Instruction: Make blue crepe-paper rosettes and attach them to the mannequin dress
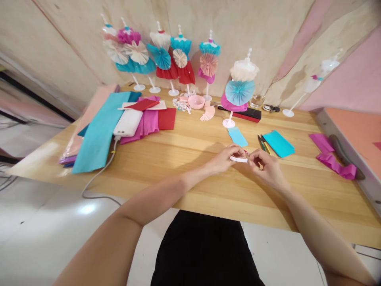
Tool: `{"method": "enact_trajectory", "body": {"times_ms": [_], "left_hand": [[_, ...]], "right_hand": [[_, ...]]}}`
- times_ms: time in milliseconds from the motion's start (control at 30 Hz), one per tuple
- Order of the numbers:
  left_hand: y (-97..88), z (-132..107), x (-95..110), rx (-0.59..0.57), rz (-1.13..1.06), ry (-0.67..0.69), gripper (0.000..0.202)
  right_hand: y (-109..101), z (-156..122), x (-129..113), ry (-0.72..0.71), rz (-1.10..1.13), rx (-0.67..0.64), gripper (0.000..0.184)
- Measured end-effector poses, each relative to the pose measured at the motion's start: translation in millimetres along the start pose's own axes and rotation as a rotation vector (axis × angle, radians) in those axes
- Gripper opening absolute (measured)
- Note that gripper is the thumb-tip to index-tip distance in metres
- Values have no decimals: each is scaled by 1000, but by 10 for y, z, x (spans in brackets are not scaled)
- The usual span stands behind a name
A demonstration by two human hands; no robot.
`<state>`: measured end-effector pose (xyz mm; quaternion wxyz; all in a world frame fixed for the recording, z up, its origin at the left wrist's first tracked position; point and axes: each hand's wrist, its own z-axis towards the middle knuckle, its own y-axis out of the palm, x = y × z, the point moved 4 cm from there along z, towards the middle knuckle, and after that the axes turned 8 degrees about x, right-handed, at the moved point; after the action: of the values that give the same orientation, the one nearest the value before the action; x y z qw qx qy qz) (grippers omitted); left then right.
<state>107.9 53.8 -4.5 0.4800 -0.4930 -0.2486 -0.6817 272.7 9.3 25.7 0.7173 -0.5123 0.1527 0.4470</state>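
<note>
Over the front middle of the table, my left hand (226,158) is closed on a narrow white strip (238,159), gripped between thumb and fingers. Just to its right, my right hand (268,169) is pinched near the strip's end; what its fingertips hold, if anything, is too small to make out. A small red bit (247,152) shows between the two hands. Behind them lies a light blue paper piece (237,136). Thread snips (264,144) with dark blades and a folded turquoise sheet (279,143) lie beyond my right hand.
Several dress stands with crepe-paper dresses line the wall, the closest being a blue-fan one (239,92). Paper sheets (101,131) and a white power bank (128,123) with a cable lie left. A pink bowl (196,102) stands behind. A grey-edged box (345,151) borders the right.
</note>
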Motion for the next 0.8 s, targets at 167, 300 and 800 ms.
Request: {"method": "enact_trajectory", "body": {"times_ms": [167,300,800], "left_hand": [[-196,77,-135,277,-63,-157,16],[12,38,-162,45,-228,-207,25],[-29,-5,-257,59,-227,-239,25]], "right_hand": [[-210,-1,-1,69,242,79,3],[-314,27,147,230,372,278,11],[143,-86,213,343,284,167,44]]}}
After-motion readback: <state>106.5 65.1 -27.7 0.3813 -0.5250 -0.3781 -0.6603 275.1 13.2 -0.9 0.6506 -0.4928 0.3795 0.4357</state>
